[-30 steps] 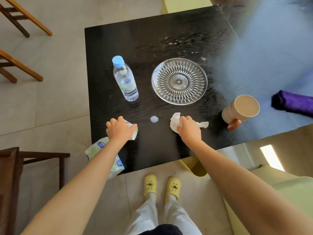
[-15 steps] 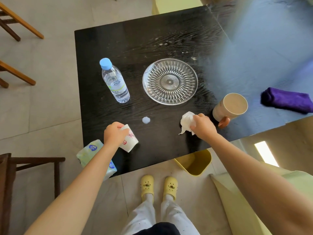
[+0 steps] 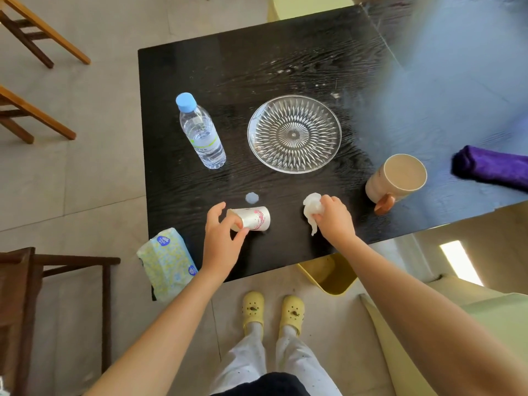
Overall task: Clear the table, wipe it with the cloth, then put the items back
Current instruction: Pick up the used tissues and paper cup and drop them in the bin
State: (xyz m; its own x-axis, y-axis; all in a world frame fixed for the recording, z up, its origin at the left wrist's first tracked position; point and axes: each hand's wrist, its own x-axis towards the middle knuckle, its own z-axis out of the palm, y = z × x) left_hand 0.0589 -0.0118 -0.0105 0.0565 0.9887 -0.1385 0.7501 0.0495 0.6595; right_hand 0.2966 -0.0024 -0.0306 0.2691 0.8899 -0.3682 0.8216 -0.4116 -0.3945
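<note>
Black table (image 3: 285, 61) carries a bottle (image 3: 201, 132), glass plate (image 3: 294, 134), mug (image 3: 397, 178) and, at its right edge, purple cloth (image 3: 491, 167). Left hand (image 3: 223, 238) pinches a tipped paper cup (image 3: 253, 219). Right hand (image 3: 335, 220) is closed around a crumpled tissue (image 3: 313, 208).

pale grey floor tiles (image 3: 71, 178) surround a black table (image 3: 257, 67); wooden chairs (image 3: 37, 32) stand left, bright light glares at right.
</note>
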